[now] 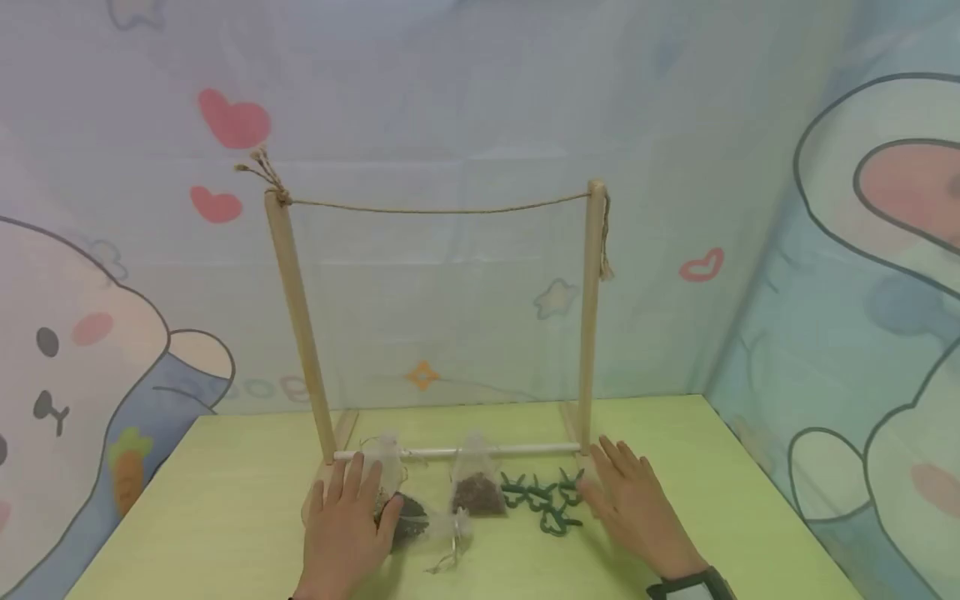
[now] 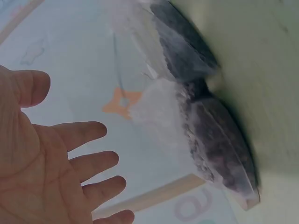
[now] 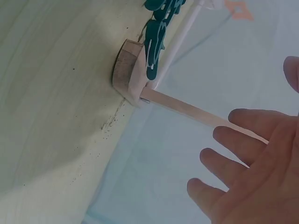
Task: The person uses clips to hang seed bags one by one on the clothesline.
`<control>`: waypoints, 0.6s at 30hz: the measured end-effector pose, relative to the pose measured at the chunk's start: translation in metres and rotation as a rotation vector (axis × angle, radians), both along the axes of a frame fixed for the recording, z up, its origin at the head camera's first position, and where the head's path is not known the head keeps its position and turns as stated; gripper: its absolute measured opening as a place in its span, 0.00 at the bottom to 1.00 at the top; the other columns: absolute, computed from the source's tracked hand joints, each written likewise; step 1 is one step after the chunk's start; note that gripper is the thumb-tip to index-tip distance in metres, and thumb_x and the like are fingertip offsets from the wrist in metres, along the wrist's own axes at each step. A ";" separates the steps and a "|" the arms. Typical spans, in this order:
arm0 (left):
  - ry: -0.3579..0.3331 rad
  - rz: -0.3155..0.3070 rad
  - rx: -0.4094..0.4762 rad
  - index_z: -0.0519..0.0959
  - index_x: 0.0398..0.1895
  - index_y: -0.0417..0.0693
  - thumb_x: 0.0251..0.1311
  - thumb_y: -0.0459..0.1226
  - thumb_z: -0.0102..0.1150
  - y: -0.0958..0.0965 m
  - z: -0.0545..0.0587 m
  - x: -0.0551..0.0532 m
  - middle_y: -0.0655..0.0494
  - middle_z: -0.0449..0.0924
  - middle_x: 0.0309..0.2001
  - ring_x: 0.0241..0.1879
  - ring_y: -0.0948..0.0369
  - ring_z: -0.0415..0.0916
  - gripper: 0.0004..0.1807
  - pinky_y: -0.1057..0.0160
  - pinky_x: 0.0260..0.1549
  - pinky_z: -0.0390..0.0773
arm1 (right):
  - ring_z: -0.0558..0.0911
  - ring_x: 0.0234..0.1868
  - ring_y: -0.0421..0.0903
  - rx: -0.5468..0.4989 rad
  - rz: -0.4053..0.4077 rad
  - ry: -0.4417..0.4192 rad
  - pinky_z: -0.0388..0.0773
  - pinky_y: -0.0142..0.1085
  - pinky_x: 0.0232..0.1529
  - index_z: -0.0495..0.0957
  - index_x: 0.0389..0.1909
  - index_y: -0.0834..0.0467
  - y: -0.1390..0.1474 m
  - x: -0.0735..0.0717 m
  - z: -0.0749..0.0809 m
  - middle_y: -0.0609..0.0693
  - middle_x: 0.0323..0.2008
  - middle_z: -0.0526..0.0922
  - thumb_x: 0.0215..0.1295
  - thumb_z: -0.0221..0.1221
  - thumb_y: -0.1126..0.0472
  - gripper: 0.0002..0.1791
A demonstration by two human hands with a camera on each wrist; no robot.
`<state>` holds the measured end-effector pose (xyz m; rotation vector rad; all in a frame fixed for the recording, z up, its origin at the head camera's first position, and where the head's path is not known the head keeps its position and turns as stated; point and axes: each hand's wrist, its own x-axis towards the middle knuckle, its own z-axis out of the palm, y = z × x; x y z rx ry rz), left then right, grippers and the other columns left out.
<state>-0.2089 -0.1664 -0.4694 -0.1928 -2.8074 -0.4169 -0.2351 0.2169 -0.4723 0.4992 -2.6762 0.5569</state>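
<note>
Filled sheer pouches [image 1: 478, 496] lie beside clustered green clips [image 3: 154, 42].

Head cam: farthest back, looks fwd/down over bench [image 1: 187, 500]; L & R wrist cams: close, low, tilted sideways, both catching orange star [image 2: 113, 105].

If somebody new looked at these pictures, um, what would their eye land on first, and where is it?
Probably the wooden frame, standing mid-table with a sagging cord strung between its post tops. Next, the dark-filled sheer bags and, to their right, the cluster of green clips, low in the head view. The open left hand is by the bags, the open right hand just right of the clips.
</note>
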 end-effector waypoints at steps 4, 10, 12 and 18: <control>0.007 -0.040 -0.003 0.71 0.73 0.39 0.78 0.53 0.50 0.012 0.004 0.000 0.34 0.62 0.76 0.75 0.34 0.57 0.32 0.30 0.72 0.54 | 0.69 0.70 0.70 -0.066 -0.012 0.018 0.65 0.66 0.69 0.72 0.68 0.71 -0.003 0.000 0.003 0.71 0.67 0.73 0.79 0.56 0.52 0.29; -0.014 -0.138 0.034 0.69 0.74 0.38 0.79 0.52 0.50 0.035 0.009 0.000 0.35 0.60 0.77 0.76 0.36 0.57 0.32 0.34 0.75 0.53 | 0.76 0.64 0.66 -0.155 -0.040 -0.060 0.76 0.61 0.60 0.76 0.66 0.68 -0.011 0.001 0.011 0.67 0.63 0.76 0.78 0.58 0.53 0.26; -0.016 -0.174 0.047 0.69 0.73 0.37 0.79 0.51 0.49 0.043 0.009 0.000 0.35 0.60 0.76 0.76 0.37 0.57 0.32 0.35 0.75 0.53 | 0.77 0.62 0.65 -0.164 -0.048 -0.094 0.78 0.61 0.58 0.77 0.65 0.66 -0.014 0.001 0.012 0.65 0.61 0.78 0.78 0.58 0.53 0.24; 0.026 -0.277 0.022 0.71 0.72 0.38 0.79 0.49 0.50 0.069 0.006 -0.001 0.37 0.64 0.75 0.73 0.40 0.62 0.29 0.38 0.73 0.60 | 0.82 0.55 0.58 -0.107 -0.041 -0.104 0.82 0.54 0.53 0.81 0.59 0.65 -0.019 -0.003 0.008 0.59 0.52 0.83 0.75 0.61 0.57 0.19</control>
